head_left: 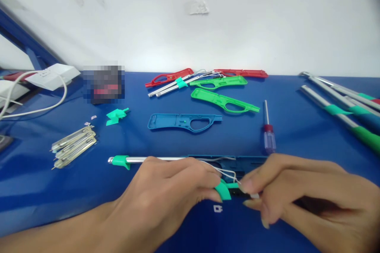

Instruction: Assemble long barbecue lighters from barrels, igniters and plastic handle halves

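Note:
My left hand (172, 185) pinches a turquoise-green lighter trigger (223, 190) between thumb and fingers. My right hand (297, 193) is closed at the trigger's other end, where a dark part (239, 192) shows; the exact thing between those fingertips is mostly hidden. Thin white wires (222, 170) run from behind my left hand to the right fingertips. Behind both hands lies a blue lighter handle half (246, 165), partly covered. A metal lighter tube (138, 159) with a green collar (120, 161) reaches out to the left. Below the trigger lies a small white clip (218, 208).
Blue (184, 121), green (224, 101) and red (172, 77) handle halves lie further back. A screwdriver (268, 136) is behind my right hand. Clear gas tanks (74, 146) and green triggers (116, 116) are left; several lighters (335, 106) lie right. A white cable (63, 95) curves at left.

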`<state>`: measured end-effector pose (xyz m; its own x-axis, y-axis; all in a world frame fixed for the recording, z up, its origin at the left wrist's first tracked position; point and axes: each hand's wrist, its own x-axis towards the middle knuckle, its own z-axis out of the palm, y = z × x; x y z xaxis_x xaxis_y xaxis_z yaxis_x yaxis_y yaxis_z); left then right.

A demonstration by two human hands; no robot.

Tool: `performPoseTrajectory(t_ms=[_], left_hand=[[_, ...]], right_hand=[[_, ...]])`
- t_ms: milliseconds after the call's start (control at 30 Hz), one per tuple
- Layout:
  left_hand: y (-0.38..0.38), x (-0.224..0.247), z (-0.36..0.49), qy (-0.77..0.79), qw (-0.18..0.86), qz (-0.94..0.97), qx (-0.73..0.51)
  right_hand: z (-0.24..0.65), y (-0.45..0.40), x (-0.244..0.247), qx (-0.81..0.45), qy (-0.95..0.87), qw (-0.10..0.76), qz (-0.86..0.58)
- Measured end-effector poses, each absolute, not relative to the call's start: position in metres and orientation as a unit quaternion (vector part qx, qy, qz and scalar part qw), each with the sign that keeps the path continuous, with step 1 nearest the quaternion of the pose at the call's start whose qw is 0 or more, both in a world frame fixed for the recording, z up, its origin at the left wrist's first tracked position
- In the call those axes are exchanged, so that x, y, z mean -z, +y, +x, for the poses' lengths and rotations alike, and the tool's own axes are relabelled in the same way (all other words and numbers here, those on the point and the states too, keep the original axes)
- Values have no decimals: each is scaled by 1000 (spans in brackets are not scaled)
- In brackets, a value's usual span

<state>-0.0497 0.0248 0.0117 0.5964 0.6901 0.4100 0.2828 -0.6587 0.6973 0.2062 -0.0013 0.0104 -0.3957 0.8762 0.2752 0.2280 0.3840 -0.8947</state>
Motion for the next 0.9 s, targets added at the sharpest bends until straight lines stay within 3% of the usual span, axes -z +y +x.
performPoseTrajectory(t_ms=[233,567,900], left_hand=[[26,-9,-51,301,266,855,-327],[27,-16,-50,285,264,867,-313],[27,-16,-54,275,252,879,-297]], right_hand=[[210,10,-6,-390,-762,391,-338],[199,2,0,-348,-739,408,-408],[216,13,-1,-452,-749,363,-321]])
